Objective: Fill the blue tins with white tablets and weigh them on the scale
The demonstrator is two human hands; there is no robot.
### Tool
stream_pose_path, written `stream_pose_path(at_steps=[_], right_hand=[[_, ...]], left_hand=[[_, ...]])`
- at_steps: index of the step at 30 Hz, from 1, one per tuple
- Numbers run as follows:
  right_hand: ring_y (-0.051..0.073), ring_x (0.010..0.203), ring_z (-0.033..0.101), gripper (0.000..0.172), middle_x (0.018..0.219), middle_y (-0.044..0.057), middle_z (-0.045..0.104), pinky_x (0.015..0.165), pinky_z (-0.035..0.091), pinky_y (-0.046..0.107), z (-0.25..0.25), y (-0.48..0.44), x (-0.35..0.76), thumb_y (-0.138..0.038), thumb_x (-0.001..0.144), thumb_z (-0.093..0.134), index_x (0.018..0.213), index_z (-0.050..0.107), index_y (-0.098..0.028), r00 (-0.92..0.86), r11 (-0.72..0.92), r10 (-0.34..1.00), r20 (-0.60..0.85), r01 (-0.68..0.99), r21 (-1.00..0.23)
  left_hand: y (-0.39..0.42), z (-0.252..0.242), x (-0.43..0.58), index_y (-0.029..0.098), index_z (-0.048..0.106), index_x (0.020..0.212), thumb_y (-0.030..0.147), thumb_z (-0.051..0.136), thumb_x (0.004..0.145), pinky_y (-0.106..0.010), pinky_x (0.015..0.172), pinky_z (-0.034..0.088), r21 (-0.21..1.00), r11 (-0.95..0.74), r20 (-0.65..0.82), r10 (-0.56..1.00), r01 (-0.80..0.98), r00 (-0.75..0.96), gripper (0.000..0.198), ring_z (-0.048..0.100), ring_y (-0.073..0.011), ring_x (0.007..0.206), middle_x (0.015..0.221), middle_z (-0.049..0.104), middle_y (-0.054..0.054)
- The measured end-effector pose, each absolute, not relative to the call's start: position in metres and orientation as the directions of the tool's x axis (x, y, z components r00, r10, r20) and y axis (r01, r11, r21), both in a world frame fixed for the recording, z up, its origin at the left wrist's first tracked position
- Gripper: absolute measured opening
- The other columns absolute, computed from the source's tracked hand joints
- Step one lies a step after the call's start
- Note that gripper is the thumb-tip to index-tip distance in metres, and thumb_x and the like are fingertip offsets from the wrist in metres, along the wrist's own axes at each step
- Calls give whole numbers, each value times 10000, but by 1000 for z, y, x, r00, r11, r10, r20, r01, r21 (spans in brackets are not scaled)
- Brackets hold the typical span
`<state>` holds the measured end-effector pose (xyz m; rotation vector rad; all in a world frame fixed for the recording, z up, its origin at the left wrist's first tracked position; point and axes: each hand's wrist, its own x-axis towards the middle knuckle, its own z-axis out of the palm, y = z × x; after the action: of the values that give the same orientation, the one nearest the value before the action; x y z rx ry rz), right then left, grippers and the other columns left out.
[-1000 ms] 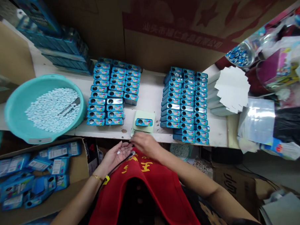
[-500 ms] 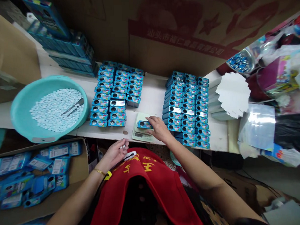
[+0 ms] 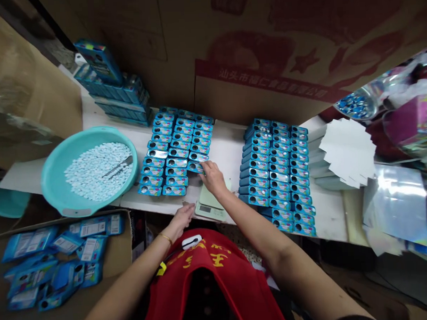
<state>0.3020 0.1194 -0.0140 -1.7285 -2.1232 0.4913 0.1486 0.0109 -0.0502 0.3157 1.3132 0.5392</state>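
Note:
My right hand [image 3: 213,177] reaches over the white shelf [image 3: 227,150] and pinches a small blue tin [image 3: 195,167] at the right edge of the left block of blue tins [image 3: 170,152]. Just below it sits a pale green scale [image 3: 209,205] with nothing on its plate. My left hand [image 3: 182,217] rests at the shelf's front edge beside the scale, back up, fingers together, palm hidden. A second block of blue tins [image 3: 276,171] lies to the right.
A teal basin [image 3: 50,186] of pale blue tablets [image 3: 90,172] with a metal scoop [image 3: 119,166] stands at the left. Stacked blue boxes [image 3: 118,95] sit behind it. White cards [image 3: 345,152] lie right. A carton of blue packets [image 3: 44,266] sits below left.
My right hand lifted the blue tin off the scale and carried it up-left to the left block. My left hand, which cupped white tablets, moved up to the shelf edge and turned over.

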Motion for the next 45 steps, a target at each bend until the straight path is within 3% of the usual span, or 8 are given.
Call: stream_pose_path(at_steps=[7, 16, 19, 22, 26, 30, 37, 45], right_hand=[[210, 1008, 457, 299, 1091, 88, 515, 830, 427, 374, -6, 74, 347, -237, 828, 460, 1119, 520, -211, -97, 197, 973, 211, 828, -525], [227, 945, 469, 229, 1037, 85, 543, 771, 399, 372, -3, -32, 447, -244, 810, 500, 1020, 591, -234, -4, 14, 999, 48, 977, -211], [233, 944, 450, 208, 1055, 87, 536, 732, 377, 353, -14, -24, 450, -221, 806, 501, 987, 604, -236, -21, 20, 1000, -11, 997, -76], [231, 923, 439, 164, 1043, 85, 541, 706, 348, 348, -13, -22, 453, -186, 816, 468, 849, 625, -218, -67, 67, 998, -19, 998, 15], [235, 1005, 397, 154, 1116, 72, 513, 779, 319, 356, 13, -34, 452, -148, 803, 472, 828, 613, -204, -141, 139, 986, 93, 990, 24], [236, 1070, 360, 157, 1177, 64, 473, 845, 295, 363, 40, -29, 426, -148, 806, 470, 883, 595, -204, -262, 266, 957, 128, 964, -17], [207, 837, 450, 139, 981, 79, 558, 689, 343, 339, 31, 13, 367, -140, 800, 472, 817, 602, -184, -362, 360, 931, -41, 931, -53], [203, 951, 504, 217, 1049, 66, 586, 814, 389, 354, 19, -17, 428, -300, 842, 463, 970, 611, -207, -11, 65, 991, 133, 911, -408]], left_hand=[[31, -67, 164, 165, 604, 1026, 205, 631, 657, -242, 649, 423, 585, 781, -764, 621, -218, 177, 372, 588, -182, 787, 721, 661, -39], [37, -81, 195, 189, 638, 870, 138, 648, 596, -274, 923, 315, 696, 712, -697, 700, -92, 156, 279, 335, -213, 1230, 1131, 592, -76], [34, -79, 195, 182, 625, 843, 139, 636, 617, -247, 834, 366, 718, 691, -687, 723, -85, 72, 230, 437, -206, 1135, 1054, 616, -81], [29, -67, 180, 156, 620, 833, 202, 633, 644, -215, 578, 389, 711, 698, -698, 715, -82, 31, 196, 566, -156, 725, 724, 626, -37], [12, -45, 155, 127, 591, 926, 364, 638, 638, -173, 365, 165, 660, 748, -746, 664, -69, 55, 376, 291, -46, 362, 465, 396, 77], [-3, -28, 147, 132, 540, 994, 431, 616, 638, -154, 361, 105, 600, 796, -789, 605, -80, 106, 472, 223, -20, 370, 498, 345, 91], [-4, -9, 150, 133, 549, 982, 367, 626, 673, -136, 351, 135, 586, 800, -770, 600, -131, 218, 395, 249, -14, 389, 520, 362, 76], [-3, -10, 128, 115, 596, 851, 183, 554, 760, -127, 367, 315, 431, 797, -805, 551, -424, 218, 122, 424, -32, 445, 592, 486, 12]])
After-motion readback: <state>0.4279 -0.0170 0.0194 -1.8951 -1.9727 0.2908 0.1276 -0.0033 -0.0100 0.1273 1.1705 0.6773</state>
